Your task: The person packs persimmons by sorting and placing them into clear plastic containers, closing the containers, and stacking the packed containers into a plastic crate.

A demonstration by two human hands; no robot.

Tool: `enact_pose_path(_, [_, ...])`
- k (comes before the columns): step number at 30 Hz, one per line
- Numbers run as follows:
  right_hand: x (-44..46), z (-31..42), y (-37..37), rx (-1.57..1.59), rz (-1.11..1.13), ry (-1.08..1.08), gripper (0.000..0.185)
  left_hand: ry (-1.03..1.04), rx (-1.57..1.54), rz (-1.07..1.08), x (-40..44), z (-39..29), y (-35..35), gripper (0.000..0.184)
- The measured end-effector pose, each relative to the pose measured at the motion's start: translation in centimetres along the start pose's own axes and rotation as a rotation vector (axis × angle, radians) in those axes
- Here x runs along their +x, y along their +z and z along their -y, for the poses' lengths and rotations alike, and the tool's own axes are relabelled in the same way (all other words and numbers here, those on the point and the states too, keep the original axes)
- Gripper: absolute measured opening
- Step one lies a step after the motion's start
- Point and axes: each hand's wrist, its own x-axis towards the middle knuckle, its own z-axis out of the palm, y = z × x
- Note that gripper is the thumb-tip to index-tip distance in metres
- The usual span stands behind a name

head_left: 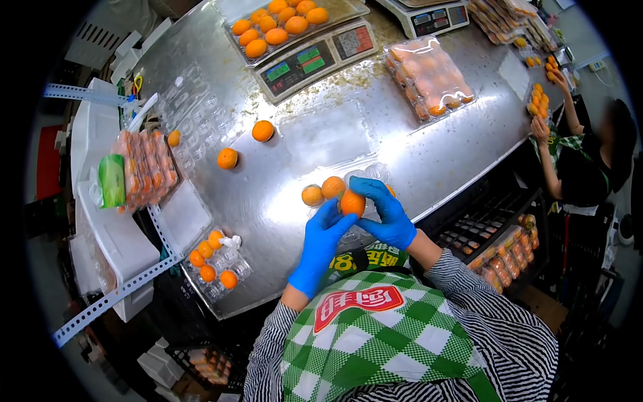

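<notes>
In the head view, an orange [351,204] is held between the fingers of my blue-gloved left hand [323,242] and my blue-gloved right hand [386,218]. Both hands are closed around it, above a clear plastic tray [365,165] near the table's front edge. One orange [312,195] and another orange [333,187] sit in the tray, just beyond my left fingers. Part of a further orange shows behind my right hand. My hands cover much of the tray. Farther off, two loose oranges [262,130] [228,158] lie on the metal table [268,194].
A digital scale [315,60] at the back bears a tray of oranges [295,25]. Wrapped orange packs [429,77] stand behind right; more packs [144,167] stand left. A part-filled tray [221,264] lies at the near-left corner. At right, a co-worker [583,147] handles oranges.
</notes>
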Motion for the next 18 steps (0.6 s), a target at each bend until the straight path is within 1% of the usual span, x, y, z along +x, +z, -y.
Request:
enact_pose_path(4, [0.1,1.6,0.3,0.091,-0.073,0.116,0.066,0.084,-0.032,0.006,-0.3,-0.1,0.0,0.059])
enact_pose_path(7, [-0.3,1.2,0.3,0.096,-0.034,0.152,0.068,0.141,-0.081,0.027,-0.6,-0.4,0.3,0.060])
enact_pose_path(10, [-0.4,1.2,0.5,0.096,-0.055,0.125,0.071,0.181,-0.089,0.038,-1.1,-0.5,0.3,0.058])
enact_pose_path(14, [-0.6,1.9,0.8,0.079,-0.087,0.099,0.069,0.196,-0.099,0.057,-1.2,-0.7,-0.1,0.056])
enact_pose_path(17, [-1.1,1.9,1.2,-0.003,-0.111,0.033,0.067,0.185,-0.066,0.072,-1.9,-1.7,0.0,0.057])
enact_pose_path(18, [-1.4,1.9,1.2,-0.057,-0.112,0.000,0.067,0.229,-0.064,0.108,-2.0,-1.6,0.0,0.056])
